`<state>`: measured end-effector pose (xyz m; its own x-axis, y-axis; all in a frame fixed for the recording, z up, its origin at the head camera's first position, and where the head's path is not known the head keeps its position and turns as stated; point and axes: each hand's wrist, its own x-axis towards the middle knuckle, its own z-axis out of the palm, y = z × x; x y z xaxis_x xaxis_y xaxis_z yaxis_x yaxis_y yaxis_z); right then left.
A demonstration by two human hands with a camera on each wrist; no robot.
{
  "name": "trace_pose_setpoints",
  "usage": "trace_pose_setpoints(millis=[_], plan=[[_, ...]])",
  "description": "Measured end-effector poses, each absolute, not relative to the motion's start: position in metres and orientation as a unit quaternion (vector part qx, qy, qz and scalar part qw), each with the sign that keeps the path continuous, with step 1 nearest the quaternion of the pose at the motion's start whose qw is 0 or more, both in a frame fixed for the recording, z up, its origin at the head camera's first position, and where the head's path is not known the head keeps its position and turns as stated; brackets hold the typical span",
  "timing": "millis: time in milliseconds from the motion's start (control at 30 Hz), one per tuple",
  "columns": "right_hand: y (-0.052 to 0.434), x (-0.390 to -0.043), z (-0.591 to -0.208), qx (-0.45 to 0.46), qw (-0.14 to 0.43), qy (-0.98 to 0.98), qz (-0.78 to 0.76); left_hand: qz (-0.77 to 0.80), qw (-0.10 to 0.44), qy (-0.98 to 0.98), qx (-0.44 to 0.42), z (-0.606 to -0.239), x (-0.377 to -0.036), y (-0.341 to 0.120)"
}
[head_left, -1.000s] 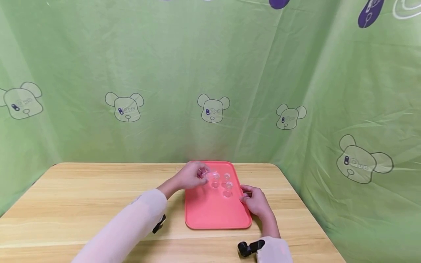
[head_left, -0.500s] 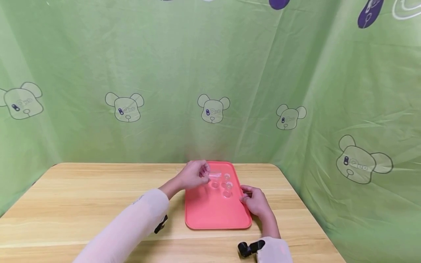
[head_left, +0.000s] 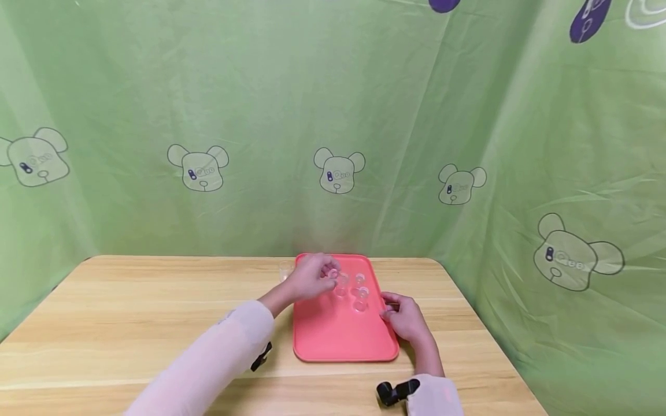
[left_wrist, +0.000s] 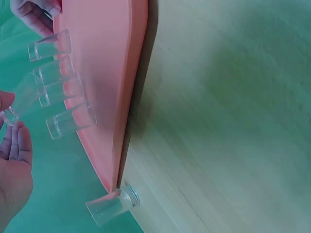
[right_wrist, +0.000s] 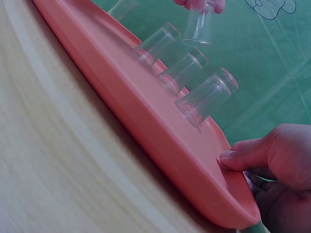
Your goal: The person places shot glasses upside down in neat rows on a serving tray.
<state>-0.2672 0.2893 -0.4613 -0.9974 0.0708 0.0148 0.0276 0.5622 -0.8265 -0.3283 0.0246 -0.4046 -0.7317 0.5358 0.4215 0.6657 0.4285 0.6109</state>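
meanwhile left hand (head_left: 310, 278) had edged slightly farther over far end of red tray (head_left: 333, 341) since a second ago, fingers curled round small clear glass (left_wrist: 19, 99), held tilted above four glasses standing on tray (right_wrist: 187, 73) (another glass (left_wrist: 111, 206) stood on table just off tray's far left corner). right hand (head_left: 404, 319) unchanged, thumb and fingers pinching tray's right rim.

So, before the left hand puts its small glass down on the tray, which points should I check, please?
1. Left hand holds the glass firmly: ok, pinched at fingertips.
2. Held glass upright: not ok, tilted.
3. Right hand steadies the pink tray: ok, grip on its right edge.
4. Standing glasses upright: ok.
5. Free spot under the held glass: cannot tell.
6. Lone glass beside the tray on the table: ok, upright.
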Motion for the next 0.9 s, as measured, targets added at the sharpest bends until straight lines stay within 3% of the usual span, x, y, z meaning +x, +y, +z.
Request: trace_pose_setpoints(millis=[200, 500, 900], plan=[[0.289, -0.269, -0.462, -0.028, 0.027, -0.885, 0.464, -0.392, 0.065, -0.847, -0.353, -0.409, -0.325, 0.031], [0.29, -0.269, -0.462, -0.031, 0.022, -0.882, 0.47, -0.34, 0.082, -0.861, -0.37, -0.415, -0.322, 0.037], [0.292, -0.269, -0.465, -0.031, 0.023, -0.884, 0.466, -0.328, 0.042, -0.869, -0.368, -0.426, -0.316, 0.048]])
